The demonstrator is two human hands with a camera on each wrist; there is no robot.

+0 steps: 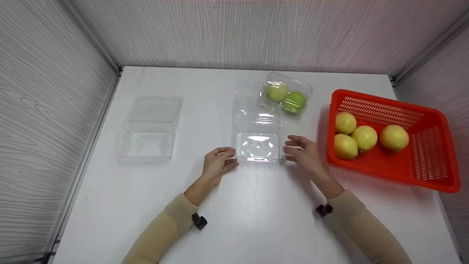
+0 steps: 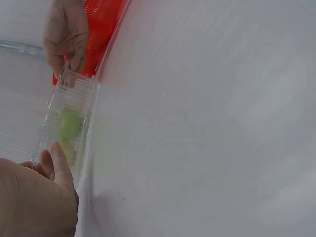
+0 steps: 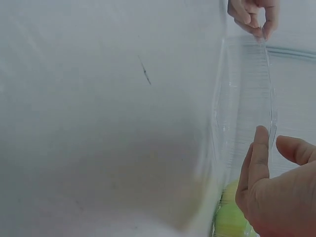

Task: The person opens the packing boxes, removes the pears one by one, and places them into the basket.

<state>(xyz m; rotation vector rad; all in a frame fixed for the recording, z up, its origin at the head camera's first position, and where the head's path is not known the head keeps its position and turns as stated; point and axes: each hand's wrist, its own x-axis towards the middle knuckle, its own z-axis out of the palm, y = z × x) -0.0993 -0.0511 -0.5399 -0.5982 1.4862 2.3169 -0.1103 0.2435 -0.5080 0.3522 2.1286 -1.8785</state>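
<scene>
An unlatched clear plastic clamshell box [image 1: 257,145] lies in the middle of the table, its lid [image 1: 253,106] folded back away from me. My left hand [image 1: 219,163] pinches the near left rim between thumb and fingers, as the right wrist view also shows. At the opposite side, my right hand [image 1: 301,152] lays straight fingers [image 3: 259,160] against the box's wall, with the thumb standing apart from the rim. Behind on the right, a closed clamshell [image 1: 285,93] holds a yellowish fruit [image 1: 276,91] and a green fruit [image 1: 294,102], overlapping the lid in the head view.
To the right stands a red plastic basket [image 1: 394,174] with several round yellow-green fruits [image 1: 364,138] inside. Another clear clamshell [image 1: 148,145] rests unfolded on the left of the white table [image 1: 234,220]. Wood-grain panels [image 1: 234,36] enclose the back and sides.
</scene>
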